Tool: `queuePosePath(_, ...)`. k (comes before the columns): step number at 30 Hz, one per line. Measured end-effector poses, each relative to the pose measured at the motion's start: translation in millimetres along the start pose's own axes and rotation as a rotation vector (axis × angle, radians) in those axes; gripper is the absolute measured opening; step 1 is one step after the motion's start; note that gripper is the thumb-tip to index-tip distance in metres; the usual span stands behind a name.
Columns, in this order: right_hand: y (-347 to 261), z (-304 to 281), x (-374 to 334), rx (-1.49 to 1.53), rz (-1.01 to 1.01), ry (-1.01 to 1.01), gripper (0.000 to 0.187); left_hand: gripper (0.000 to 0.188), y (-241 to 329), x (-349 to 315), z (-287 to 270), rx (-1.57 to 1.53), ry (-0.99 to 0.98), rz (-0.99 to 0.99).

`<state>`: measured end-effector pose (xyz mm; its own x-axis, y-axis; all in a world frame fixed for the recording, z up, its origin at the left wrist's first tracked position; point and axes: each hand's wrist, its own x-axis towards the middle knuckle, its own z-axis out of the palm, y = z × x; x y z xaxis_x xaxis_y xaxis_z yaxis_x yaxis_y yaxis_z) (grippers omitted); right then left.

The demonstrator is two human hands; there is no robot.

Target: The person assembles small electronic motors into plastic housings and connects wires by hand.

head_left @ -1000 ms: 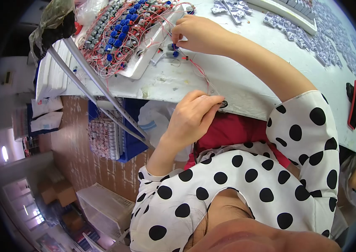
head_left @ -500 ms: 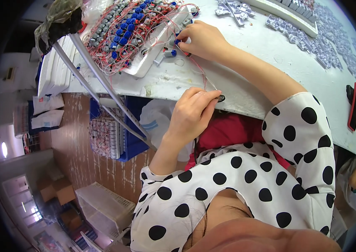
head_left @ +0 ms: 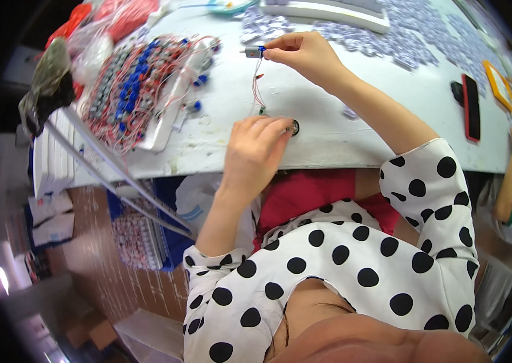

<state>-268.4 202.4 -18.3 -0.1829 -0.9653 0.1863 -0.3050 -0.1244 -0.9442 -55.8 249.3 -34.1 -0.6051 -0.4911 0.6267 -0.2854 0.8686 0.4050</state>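
Observation:
My right hand [head_left: 307, 57] pinches the blue end of a small silver motor [head_left: 253, 52] above the white table. Thin red and white wires [head_left: 256, 91] hang from the motor toward my left hand [head_left: 253, 148]. The fingers of that hand are closed on a small round black disc [head_left: 294, 127] near the table's front edge. A tiny green part [head_left: 262, 111] shows on the wires just above the left fingers. To the left, a white foam tray [head_left: 162, 130] holds many silver and blue motors [head_left: 129, 91] tangled in red and white wires.
Loose blue-capped motors [head_left: 197, 106] lie right of the tray. Small grey-white plastic parts [head_left: 389, 36] cover the far table around another foam tray [head_left: 328, 15]. A red-edged black phone [head_left: 472, 109] lies at right, near another person's arm [head_left: 510, 175]. Metal poles [head_left: 117, 172] stand at left.
Both hands have shifted away from the foam tray, with the motor lifted from beside the tray and the disc carried along. The view has also swung, so the tray appears further left.

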Motion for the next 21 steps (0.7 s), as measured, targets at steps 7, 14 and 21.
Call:
queuePosePath(7, 19, -46, -37, 0.399, 0.068, 0.049, 0.03, 0.025, -23, 83, 5, -0.338, 0.187, -0.291)
queuePosePath(14, 27, -46, -57, 0.501, -0.017, 0.125, 0.031, 0.033, -24, 115, 60, -1.094, 0.032, -0.526)
queuePosePath(21, 34, -66, -67, 0.224, -0.108, 0.244, 0.038, 0.03, -26, 128, 64, -0.895, -0.113, -0.418)
